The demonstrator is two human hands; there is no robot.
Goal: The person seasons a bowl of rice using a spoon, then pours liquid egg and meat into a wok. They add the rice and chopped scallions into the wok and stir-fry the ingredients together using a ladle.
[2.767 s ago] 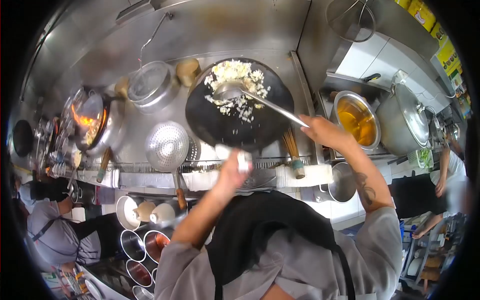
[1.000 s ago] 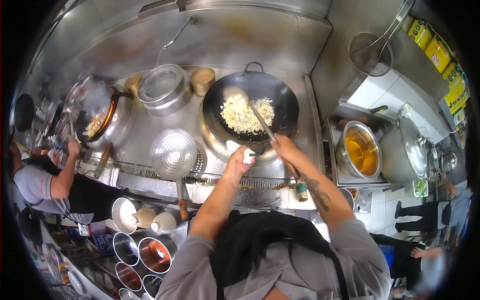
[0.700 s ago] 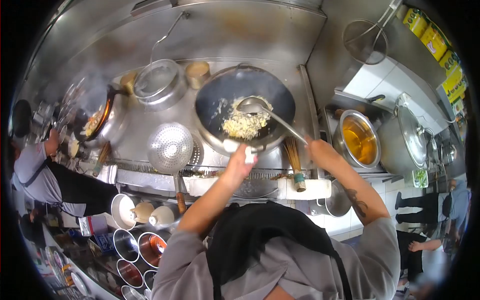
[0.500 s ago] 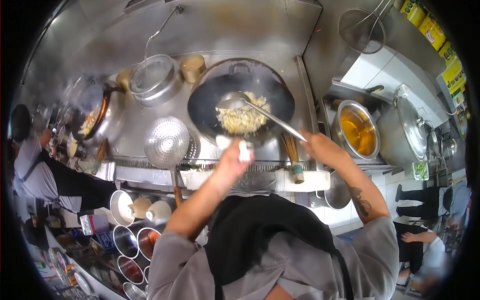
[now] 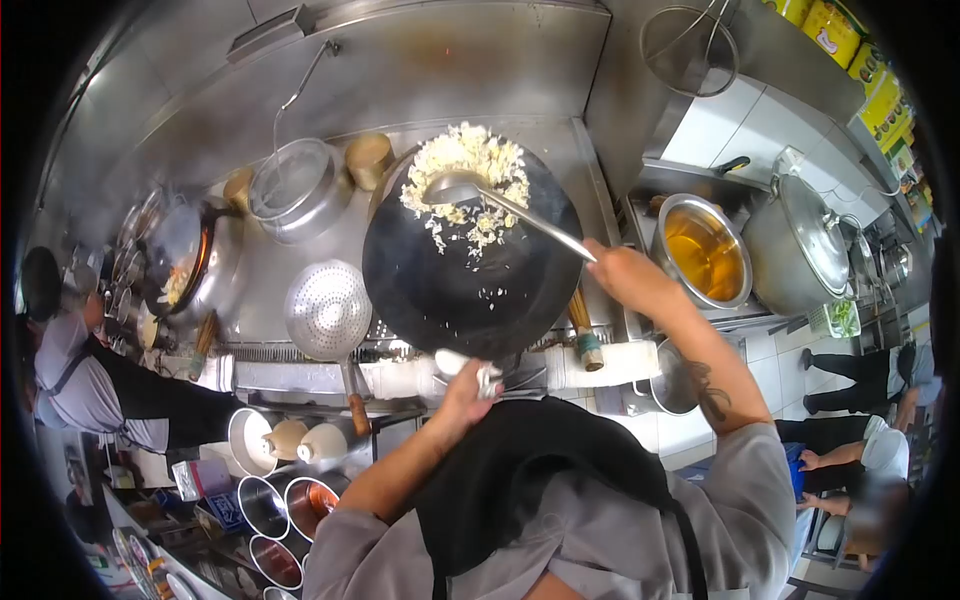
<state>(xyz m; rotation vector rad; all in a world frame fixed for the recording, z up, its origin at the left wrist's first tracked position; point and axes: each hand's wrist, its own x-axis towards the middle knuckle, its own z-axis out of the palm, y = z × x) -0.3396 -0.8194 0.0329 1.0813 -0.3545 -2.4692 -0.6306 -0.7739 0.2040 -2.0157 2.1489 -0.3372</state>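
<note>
A black wok (image 5: 450, 280) is tipped toward me at the middle of the stove. Pale chopped food (image 5: 470, 152) lies in a heap at its far side, with loose bits scattered lower down. My left hand (image 5: 468, 398) is closed round a folded white cloth (image 5: 486, 380) at the wok's near edge; the grip under the cloth is hidden. On the right, my right hand (image 5: 628, 275) is wrapped round the handle of a metal ladle (image 5: 455, 188), whose bowl is over the food.
A perforated strainer (image 5: 328, 310) lies left of the wok, below a lidded pot (image 5: 292, 190). Bamboo brushes (image 5: 586, 345) rest at the front edge. Right are a bowl of amber liquid (image 5: 702, 250) and a large pot (image 5: 800, 245). A co-worker (image 5: 95, 390) stands left; others are right.
The wok has come nearer and tipped toward me, my left hand moving down with it. The food has shifted to the far side and spread. My right hand still holds the ladle.
</note>
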